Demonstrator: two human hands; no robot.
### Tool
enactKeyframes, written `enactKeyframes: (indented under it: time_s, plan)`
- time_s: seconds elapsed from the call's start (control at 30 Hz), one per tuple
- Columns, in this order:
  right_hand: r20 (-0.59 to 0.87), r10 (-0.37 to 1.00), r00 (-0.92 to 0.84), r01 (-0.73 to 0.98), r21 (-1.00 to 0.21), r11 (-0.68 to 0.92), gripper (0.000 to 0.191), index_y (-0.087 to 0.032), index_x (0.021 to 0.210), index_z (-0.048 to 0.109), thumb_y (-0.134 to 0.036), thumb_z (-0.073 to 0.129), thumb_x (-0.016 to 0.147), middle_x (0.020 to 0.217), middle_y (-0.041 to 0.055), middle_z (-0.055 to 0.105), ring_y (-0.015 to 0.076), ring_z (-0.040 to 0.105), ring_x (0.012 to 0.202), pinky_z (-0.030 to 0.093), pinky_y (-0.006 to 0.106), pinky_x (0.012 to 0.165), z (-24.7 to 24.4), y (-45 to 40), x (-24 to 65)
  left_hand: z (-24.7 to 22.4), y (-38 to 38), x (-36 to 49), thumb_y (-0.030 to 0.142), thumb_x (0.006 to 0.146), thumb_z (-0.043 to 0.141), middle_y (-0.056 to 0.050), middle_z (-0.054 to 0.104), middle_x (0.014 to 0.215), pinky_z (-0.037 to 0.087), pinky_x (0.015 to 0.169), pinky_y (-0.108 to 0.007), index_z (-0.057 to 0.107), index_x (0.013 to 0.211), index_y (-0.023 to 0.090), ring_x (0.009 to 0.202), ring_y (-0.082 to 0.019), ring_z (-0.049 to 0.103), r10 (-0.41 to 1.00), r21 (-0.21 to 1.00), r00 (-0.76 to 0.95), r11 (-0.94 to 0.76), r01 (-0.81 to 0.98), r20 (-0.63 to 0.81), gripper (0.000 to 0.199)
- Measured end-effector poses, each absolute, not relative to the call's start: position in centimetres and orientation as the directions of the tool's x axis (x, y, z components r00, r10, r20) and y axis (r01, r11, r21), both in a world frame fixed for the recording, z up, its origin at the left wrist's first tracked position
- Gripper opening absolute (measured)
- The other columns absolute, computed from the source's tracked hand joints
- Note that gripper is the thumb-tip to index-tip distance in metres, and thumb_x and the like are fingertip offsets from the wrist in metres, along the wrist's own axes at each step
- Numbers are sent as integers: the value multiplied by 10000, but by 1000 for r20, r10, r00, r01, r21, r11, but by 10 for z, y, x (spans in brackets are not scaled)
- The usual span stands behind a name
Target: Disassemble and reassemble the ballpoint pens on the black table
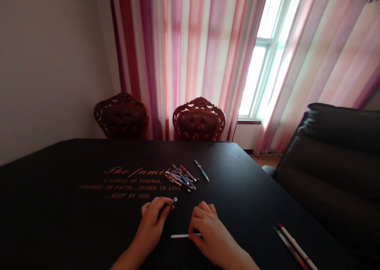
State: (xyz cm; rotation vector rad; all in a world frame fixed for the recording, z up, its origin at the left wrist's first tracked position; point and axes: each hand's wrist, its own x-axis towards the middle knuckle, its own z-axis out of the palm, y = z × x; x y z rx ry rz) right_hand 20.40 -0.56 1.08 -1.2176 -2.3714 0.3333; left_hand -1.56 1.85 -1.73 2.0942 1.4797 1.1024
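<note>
My left hand (156, 212) pinches a short pen barrel (173, 202) between thumb and fingers; its pale round end faces me, and the rest is hidden by the fingers. My right hand (206, 226) is closed on a thin white pen refill (179, 236), which lies level and points left, low over the black table or on it. Just beyond both hands is a loose pile of patterned pens (181, 177). A teal pen (202, 171) lies by itself to the right of that pile.
Two slim pens or sticks, one white with a red tip (297, 246), lie at the table's right side. Gold lettering (127, 181) is printed on the black table (59, 206). Carved chairs (198, 121) stand behind it, and a black leather seat (335, 163) is at the right.
</note>
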Motion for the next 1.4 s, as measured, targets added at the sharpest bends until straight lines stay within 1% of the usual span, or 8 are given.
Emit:
enactKeyframes:
  time_s: [0.13,0.37,0.87,1.0,1.1,1.23,1.3,1.4]
  plan:
    - [293,805,-515,682,-429,593,134,-234,770,632,-105,670,759,851,-32,644,173,519,898,307,322,817,15,-6,206,-16,17,-14,290,943,462,12,693,962,318,893,-404,598,1006,301,952,-218,618,909,631,182,-395,668,376,150]
    - [445,835,-324,711,-468,525,131,-210,789,600,-90,594,841,788,-20,644,166,526,815,291,332,805,35,3,221,-10,14,-14,254,945,456,17,690,978,293,884,-415,603,982,306,949,-219,604,916,578,201,-378,723,347,160]
    - [453,762,-462,681,-370,632,142,-250,871,652,-136,571,896,861,-23,655,187,512,910,274,369,851,41,-4,218,4,4,-4,129,911,447,-4,675,975,275,883,-412,619,983,303,969,-216,568,873,464,357,-482,744,333,255]
    - [516,754,-406,644,-424,637,174,-276,1024,631,-251,666,855,978,-8,668,215,516,980,297,373,883,41,-6,214,3,2,-1,162,920,440,-7,678,951,293,914,-429,626,974,299,947,-219,577,874,521,366,-485,702,320,238]
    - [570,785,-243,651,-505,568,179,-251,1068,603,-303,596,897,1039,36,647,232,516,1012,344,367,869,42,-1,220,-2,7,-3,276,938,435,-10,682,893,357,901,-407,620,952,275,887,-216,600,916,665,273,-400,631,293,185]
    - [411,893,-183,742,-538,399,80,-234,818,626,-222,576,879,862,16,636,219,542,891,370,381,854,39,7,236,-10,20,-11,430,943,403,-15,667,825,450,821,-329,611,913,242,854,-216,620,952,828,149,-306,469,268,282]
    - [296,927,-230,792,-496,355,71,-240,780,630,-207,693,768,874,7,629,238,535,915,358,429,892,32,8,243,-13,23,-14,466,932,417,-9,664,802,462,796,-316,614,914,239,825,-213,625,953,833,117,-300,465,278,301]
    - [191,940,-282,822,-457,340,228,-256,815,639,-119,733,659,951,9,623,265,521,978,353,475,910,17,8,248,-18,24,-15,465,919,456,5,682,796,452,818,-329,630,910,258,815,-211,632,948,778,98,-305,550,302,271]
